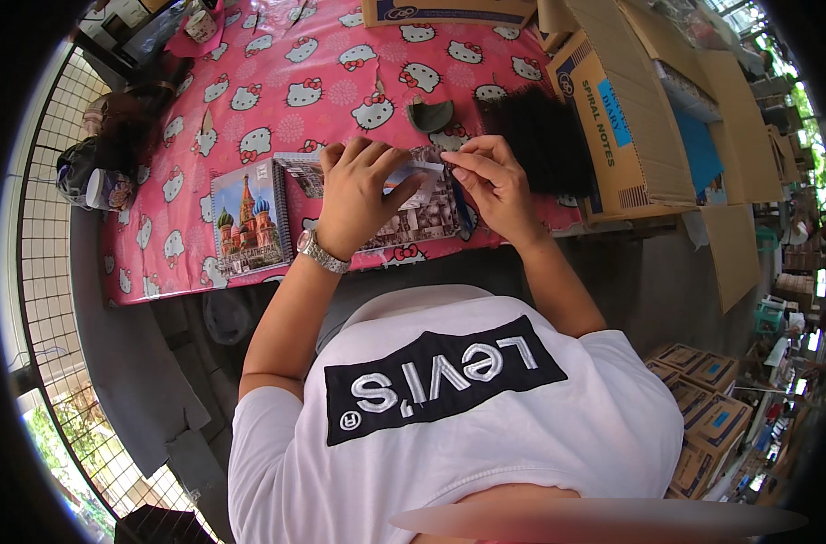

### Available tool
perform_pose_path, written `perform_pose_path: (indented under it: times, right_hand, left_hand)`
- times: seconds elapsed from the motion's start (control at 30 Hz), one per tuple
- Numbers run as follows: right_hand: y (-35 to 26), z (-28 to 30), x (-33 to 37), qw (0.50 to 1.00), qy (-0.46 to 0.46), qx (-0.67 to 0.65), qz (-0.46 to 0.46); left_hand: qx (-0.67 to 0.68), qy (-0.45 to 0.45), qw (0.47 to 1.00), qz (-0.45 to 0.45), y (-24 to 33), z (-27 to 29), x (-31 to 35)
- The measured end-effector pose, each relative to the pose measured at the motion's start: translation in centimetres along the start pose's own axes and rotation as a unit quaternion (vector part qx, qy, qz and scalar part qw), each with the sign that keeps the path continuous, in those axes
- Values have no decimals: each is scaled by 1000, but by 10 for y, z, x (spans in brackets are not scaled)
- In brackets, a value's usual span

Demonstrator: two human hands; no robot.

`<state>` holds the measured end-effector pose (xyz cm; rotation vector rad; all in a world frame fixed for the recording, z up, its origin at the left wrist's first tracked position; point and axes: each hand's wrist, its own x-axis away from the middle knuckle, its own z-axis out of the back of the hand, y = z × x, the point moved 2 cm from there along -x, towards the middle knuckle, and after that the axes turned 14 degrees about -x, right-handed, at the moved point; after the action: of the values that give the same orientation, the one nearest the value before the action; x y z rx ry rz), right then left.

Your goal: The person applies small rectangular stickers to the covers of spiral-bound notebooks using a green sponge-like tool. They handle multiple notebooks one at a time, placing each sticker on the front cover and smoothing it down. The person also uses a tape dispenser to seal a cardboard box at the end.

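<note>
A spiral notebook (249, 222) with a colourful domed cathedral on its cover lies on the pink table, left of my hands. Beside it, under my hands, is a stack of printed sheets or covers (431, 218) with grey photo pictures. My left hand (363, 190) rests over its upper part, fingers bent and thumb apart, with a watch at the wrist. At the stack's right end my right hand (494, 181) has thumb and forefinger brought together; what they hold, if anything, is too small to make out. A dark pen-like strip (466, 221) lies beneath that hand.
A mass of black wire-like strands (535, 136) lies at the right, beside an open cardboard carton (603, 127). A green curved piece (429, 116) sits beyond my hands. Another carton (449, 11) stands at the far edge. A cup (112, 189) is at the left edge.
</note>
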<state>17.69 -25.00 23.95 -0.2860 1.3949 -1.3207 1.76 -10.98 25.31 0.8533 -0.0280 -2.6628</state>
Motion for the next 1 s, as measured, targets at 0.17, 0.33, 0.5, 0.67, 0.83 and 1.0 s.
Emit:
perform_pose_path:
  times: [0.17,0.33,0.5,0.67,0.83,1.0]
  right_hand:
    - [0,8,-11,993,-87,-40,-62]
    - [-7,8,-12,995,-86,-36,-19]
    - [-12,3,4,997,-75,-15,-20]
    - [-17,-4,7,963,-87,-120,-225]
    - [-22,-1,2,993,-53,15,-105]
    - [-38,-2,-3,994,-64,42,-83]
  left_hand:
    - [17,9,1000,5,-2,-3,3]
    - [26,2,1000,2,-2,-1,3]
    - [16,15,1000,15,-2,-2,3]
    - [16,-2,1000,-15,3,0,1]
    - [7,-33,996,-80,21,-1,-1]
    - [14,-53,995,-77,17,-1,0]
